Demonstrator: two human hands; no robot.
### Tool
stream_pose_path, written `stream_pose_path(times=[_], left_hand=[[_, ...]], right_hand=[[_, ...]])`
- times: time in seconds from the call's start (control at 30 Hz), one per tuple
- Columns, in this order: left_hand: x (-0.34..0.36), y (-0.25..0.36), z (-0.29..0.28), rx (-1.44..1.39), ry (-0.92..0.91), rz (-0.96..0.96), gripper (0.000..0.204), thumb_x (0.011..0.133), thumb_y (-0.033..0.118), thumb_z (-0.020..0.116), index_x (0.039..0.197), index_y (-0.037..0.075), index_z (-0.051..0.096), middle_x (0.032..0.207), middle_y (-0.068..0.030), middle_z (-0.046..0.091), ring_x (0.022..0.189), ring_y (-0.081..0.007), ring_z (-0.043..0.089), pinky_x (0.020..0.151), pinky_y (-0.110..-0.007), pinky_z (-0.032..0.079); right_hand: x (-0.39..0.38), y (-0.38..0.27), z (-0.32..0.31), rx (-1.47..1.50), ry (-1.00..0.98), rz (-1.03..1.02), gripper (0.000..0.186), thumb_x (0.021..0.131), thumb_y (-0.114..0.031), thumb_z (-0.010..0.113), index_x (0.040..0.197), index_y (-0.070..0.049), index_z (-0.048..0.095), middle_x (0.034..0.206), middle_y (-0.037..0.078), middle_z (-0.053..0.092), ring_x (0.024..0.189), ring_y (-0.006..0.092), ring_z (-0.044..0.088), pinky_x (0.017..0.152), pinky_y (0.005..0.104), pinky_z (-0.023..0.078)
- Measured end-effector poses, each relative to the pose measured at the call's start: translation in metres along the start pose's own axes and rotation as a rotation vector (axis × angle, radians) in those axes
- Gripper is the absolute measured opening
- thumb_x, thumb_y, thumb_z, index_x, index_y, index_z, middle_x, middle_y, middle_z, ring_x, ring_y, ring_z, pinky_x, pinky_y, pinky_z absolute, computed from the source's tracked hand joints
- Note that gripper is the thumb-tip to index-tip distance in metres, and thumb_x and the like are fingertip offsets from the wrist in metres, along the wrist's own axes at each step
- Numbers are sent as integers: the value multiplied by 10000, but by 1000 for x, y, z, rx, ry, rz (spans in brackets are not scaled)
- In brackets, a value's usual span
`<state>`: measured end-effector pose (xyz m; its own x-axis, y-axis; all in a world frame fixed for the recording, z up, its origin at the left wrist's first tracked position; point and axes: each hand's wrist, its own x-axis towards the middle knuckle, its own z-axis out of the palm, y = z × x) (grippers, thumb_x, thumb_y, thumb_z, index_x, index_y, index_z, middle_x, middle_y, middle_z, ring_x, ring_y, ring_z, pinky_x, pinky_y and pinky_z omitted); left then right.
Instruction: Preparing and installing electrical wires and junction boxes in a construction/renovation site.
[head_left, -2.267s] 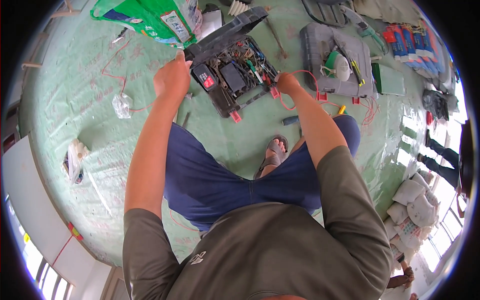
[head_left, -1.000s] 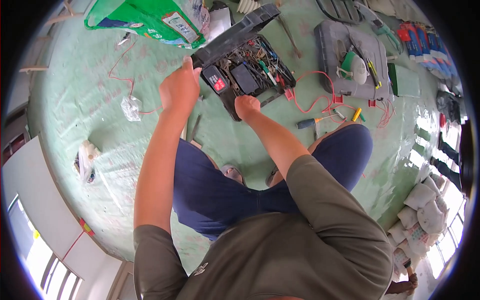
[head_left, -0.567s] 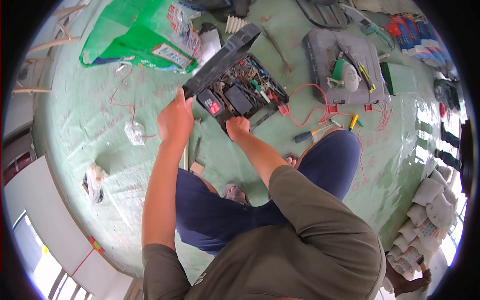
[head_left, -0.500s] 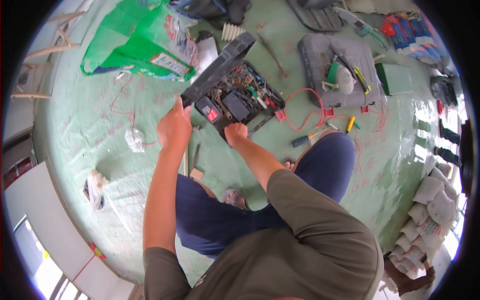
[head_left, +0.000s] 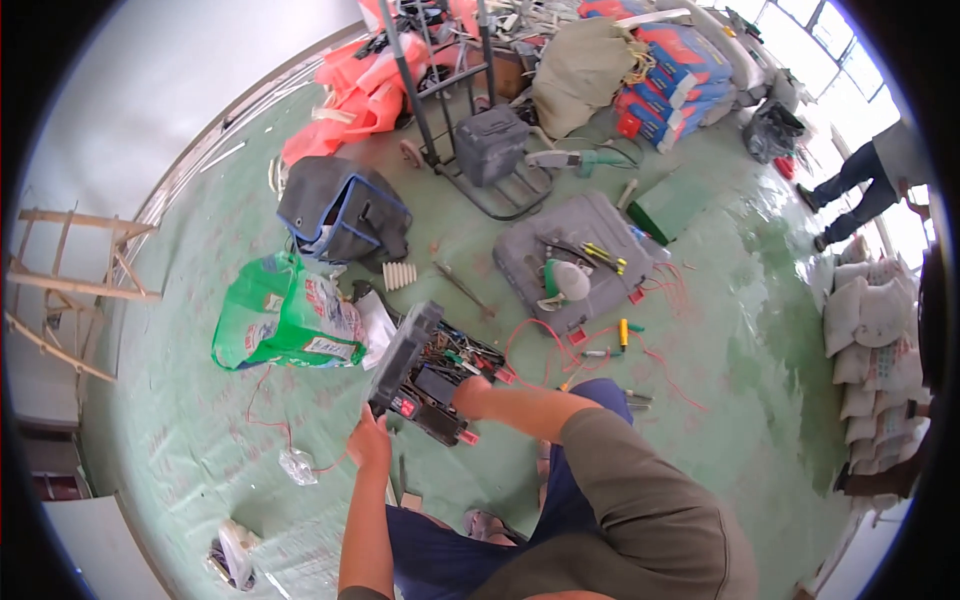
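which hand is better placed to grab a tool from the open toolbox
Probably the right hand: it is at the open toolbox, close beside the jumbled tools. The left hand holds the corner of the raised lid, so it seems less free to reach in.

Bright daylight from windows (head_left: 840, 42) well beyond and right of the right hand (head_left: 472, 397) glared off the floor (head_left: 722, 325); edges bowed into black.
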<state>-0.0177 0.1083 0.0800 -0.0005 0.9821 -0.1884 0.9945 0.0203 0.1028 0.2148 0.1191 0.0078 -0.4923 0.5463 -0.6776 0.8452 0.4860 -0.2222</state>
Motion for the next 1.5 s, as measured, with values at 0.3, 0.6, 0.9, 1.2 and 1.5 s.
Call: stream_pose_path(times=[0.3, 0.6, 0.9, 1.2, 1.5], left_hand=[[-111, -2, -95, -145, -385, 16, 310, 888, 307, 452, 856, 46, 617, 919, -218, 635, 903, -403, 601, 761, -501, 466], [-255, -23, -289, -347, -1027, -118, 290, 885, 177, 406, 943, 22, 645, 671, -137, 583, 549, -245, 572, 480, -386, 459], [-170, -19, -301, -480, -1175, -95, 244, 787, 63, 506, 990, 42, 640, 645, -49, 561, 476, -163, 528, 409, -324, 436], [-203, 125, -358, -947, -1201, -67, 217, 889, 97, 466, 1090, 58, 535, 743, -33, 559, 614, -132, 559, 484, -279, 449], [-273, 156, -318, -805, -1313, -371, 308, 826, 110, 621, 1132, 100, 585, 876, -45, 646, 728, -190, 649, 536, -278, 490]], right_hand=[[-312, 136, 67, 355, 87, 453, 190, 716, -193, 615, 844, -82, 703, 896, 133, 681, 762, 307, 662, 628, 417, 535], [-661, -175, 267, 1181, -549, 1102, 320, 677, -203, 679, 994, -156, 681, 985, 135, 651, 966, 281, 625, 823, 439, 490], [-721, -440, 185, 1844, -179, 1339, 245, 834, -234, 600, 713, -29, 656, 686, 102, 635, 595, 199, 628, 572, 350, 504], [-714, -424, 208, 1888, 241, 1272, 264, 856, -144, 542, 633, -36, 632, 547, 103, 585, 489, 194, 589, 468, 332, 464], [-810, -248, 345, 2299, 572, 1203, 104, 730, 11, 648, 826, 2, 609, 609, 135, 633, 480, 212, 604, 422, 321, 485]])
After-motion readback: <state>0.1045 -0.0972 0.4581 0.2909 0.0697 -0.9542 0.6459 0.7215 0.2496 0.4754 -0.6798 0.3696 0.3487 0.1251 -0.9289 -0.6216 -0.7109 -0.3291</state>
